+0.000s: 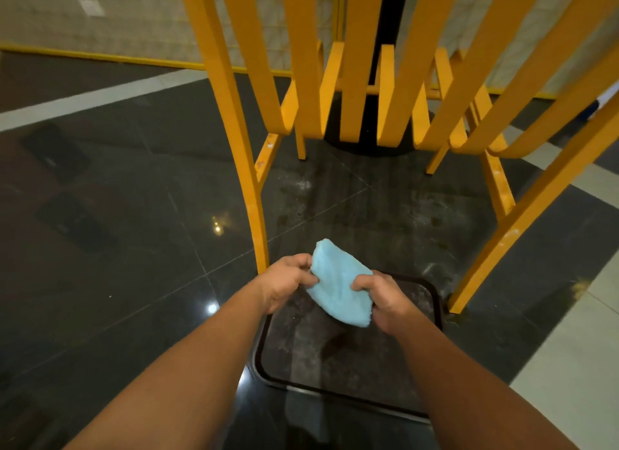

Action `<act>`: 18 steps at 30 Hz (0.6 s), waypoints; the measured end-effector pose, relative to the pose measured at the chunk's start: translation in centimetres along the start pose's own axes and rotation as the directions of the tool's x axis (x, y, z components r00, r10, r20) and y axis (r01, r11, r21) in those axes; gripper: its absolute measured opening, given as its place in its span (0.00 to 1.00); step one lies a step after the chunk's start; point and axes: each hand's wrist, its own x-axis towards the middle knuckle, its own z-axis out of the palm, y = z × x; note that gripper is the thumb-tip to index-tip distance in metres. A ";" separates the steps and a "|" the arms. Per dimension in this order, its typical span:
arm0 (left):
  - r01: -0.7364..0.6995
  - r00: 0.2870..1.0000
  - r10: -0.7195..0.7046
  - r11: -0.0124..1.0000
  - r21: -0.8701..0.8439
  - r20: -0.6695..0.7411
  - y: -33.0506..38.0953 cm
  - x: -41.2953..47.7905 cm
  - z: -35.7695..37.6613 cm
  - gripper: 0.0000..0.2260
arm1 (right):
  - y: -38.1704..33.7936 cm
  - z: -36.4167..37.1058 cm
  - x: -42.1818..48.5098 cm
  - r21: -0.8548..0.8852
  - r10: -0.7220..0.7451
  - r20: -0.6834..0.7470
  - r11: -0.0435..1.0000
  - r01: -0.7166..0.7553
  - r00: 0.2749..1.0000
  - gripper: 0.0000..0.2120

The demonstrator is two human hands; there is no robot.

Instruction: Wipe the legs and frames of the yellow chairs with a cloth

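Note:
A light blue cloth [338, 282] is held between both hands, low in the middle of the view. My left hand [284, 280] pinches its left edge and my right hand [385, 298] grips its right side. Just beyond them stands a yellow chair [351, 81] with a slatted back. Its near left leg [258, 215] comes down right behind my left hand, and its near right leg [509, 238] slants down to the floor on the right. The cloth touches neither leg.
A dark tray [432, 302] lies on the floor under my hands. A black table pedestal [365, 141] stands behind the chair, with more yellow chair legs [438, 91] beyond it. The floor is glossy dark tile with pale strips at the right and upper left.

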 end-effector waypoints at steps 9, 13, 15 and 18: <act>-0.183 0.982 0.187 0.971 -0.155 0.013 2.8 -2.2 -1.5 0.16 | -2.1 1.8 -0.6 0.122 0.082 0.112 0.988 -0.095 0.990 0.28; -0.213 0.975 0.221 0.959 -0.188 0.022 4.4 -3.1 -2.4 0.16 | -3.4 3.6 -1.2 -0.009 0.003 0.082 1.000 -0.002 0.997 0.26; -0.230 0.971 0.239 0.953 -0.199 0.022 5.4 -3.8 -2.9 0.16 | -4.0 4.4 -1.6 -0.006 -0.024 0.096 1.000 0.025 0.995 0.24; -0.242 0.967 0.254 0.939 -0.244 0.021 6.9 -5.0 -3.7 0.16 | -5.2 5.7 -2.6 0.155 -0.047 0.224 0.988 0.011 0.973 0.28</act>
